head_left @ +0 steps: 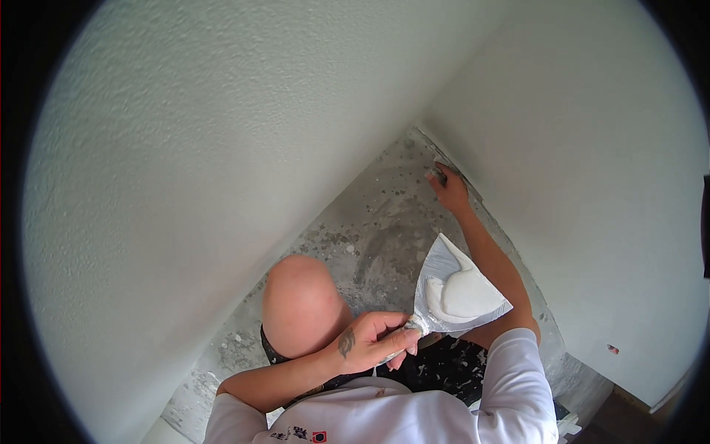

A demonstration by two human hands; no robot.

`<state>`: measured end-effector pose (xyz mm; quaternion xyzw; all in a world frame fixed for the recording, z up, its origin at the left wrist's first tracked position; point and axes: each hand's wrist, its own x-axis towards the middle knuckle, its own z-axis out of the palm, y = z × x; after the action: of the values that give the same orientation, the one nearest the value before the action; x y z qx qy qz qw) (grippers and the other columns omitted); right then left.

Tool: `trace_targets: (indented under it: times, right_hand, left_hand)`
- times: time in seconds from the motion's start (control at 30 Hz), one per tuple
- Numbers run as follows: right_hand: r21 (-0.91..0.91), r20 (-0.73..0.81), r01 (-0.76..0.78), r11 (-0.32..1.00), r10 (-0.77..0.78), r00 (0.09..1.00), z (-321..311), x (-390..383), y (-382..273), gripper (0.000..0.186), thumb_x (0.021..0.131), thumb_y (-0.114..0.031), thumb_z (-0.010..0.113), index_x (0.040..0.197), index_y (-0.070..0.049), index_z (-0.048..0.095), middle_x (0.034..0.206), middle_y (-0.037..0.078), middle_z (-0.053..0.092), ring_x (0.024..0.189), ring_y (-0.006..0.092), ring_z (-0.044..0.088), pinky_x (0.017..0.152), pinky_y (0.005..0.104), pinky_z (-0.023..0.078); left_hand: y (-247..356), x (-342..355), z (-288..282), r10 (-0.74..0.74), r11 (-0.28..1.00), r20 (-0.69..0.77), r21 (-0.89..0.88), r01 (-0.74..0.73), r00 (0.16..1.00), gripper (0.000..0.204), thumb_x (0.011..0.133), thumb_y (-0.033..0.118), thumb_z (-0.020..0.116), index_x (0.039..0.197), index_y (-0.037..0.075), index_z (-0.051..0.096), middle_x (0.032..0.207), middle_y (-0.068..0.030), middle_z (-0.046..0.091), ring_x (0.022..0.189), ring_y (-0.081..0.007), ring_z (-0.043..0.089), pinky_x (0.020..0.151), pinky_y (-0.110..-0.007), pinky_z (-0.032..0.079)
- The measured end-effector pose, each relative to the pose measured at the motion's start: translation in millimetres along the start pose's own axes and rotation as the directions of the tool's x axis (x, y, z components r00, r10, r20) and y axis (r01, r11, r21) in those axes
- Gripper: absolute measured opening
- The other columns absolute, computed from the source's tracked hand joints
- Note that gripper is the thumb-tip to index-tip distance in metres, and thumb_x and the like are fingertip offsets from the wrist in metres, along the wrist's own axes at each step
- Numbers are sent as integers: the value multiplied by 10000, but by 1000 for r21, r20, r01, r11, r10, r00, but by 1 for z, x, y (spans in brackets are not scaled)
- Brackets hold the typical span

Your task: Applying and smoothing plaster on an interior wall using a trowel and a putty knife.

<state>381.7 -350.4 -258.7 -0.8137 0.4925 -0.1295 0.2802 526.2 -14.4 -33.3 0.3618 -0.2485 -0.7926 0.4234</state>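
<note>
My left hand (377, 340) is closed around the handle of a wide putty knife (436, 277), its blade tilted up and out to the right above my lap. A thick mound of white putty (467, 294) lies on that metal blade. Stretched far forward, my right hand (451, 194) is down at the foot of the right wall (577, 177), near the corner. Its fingers are bent around something small and greyish, mostly hidden, which I cannot make out. A rough gap runs along that wall's lower edge beside the hand.
The textured left wall (192, 148) meets the right wall in a tight corner ahead. Between them is a grey concrete floor (370, 222) spattered with white. My bare knee (303, 296) is close to the left wall. A small reddish mark (612, 349) shows low on the right wall.
</note>
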Motion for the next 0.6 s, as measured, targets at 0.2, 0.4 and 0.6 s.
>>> trace_targets:
  times: [0.2, 0.4, 0.6]
  right_hand:
    - [4, 49, -129, 992, 128, 991, -18, -12, -5, 588, 917, -490, 682, 1225, 10, 650, 880, 169, 694, 783, 246, 644, 755, 357, 507]
    - [311, 84, -62, 948, 37, 996, -175, -115, -95, 492, 924, -442, 669, 1071, 28, 666, 788, 93, 650, 701, 192, 602, 680, 323, 468]
    - [229, 184, 205, 952, -249, 951, -319, -230, -140, 458, 764, -388, 804, 1052, -47, 699, 964, 78, 684, 873, 272, 646, 823, 394, 493]
  left_hand:
    - [1, -7, 4, 92, 994, -160, 71, -82, 983, 248, 1053, 187, 541, 939, -13, 633, 731, -29, 610, 637, -72, 579, 566, -232, 446]
    - [13, -9, 2, 228, 914, -366, 401, -68, 902, 156, 955, 132, 657, 928, -21, 676, 712, -26, 629, 612, -71, 568, 575, -238, 438]
    - [25, 11, 12, 449, 701, -258, 695, -158, 856, 174, 870, 119, 740, 981, -9, 698, 835, -153, 681, 712, -267, 664, 641, -333, 498]
